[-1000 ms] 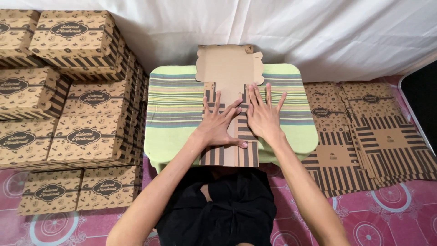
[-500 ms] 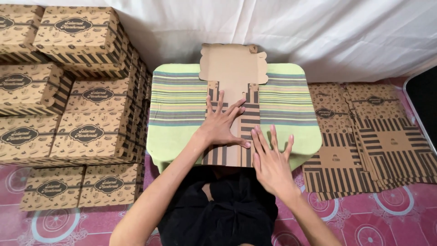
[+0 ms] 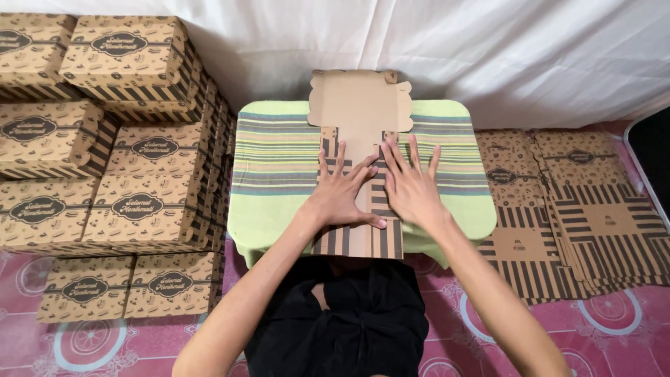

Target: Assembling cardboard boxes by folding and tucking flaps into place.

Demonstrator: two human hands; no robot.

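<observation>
One flat cardboard box blank (image 3: 361,160) lies along the middle of the green striped table (image 3: 279,160). The left hand (image 3: 340,196) and right hand (image 3: 412,185) both press on it, palms down, fingers spread, gripping nothing. Left of the table stand about eight folded boxes (image 3: 132,181), though the stack hides some. Right of it lie two piles of flat blanks (image 3: 572,209).

Unfolded brown striped cardboard box blank (image 3: 359,119) – flat on table
</observation>
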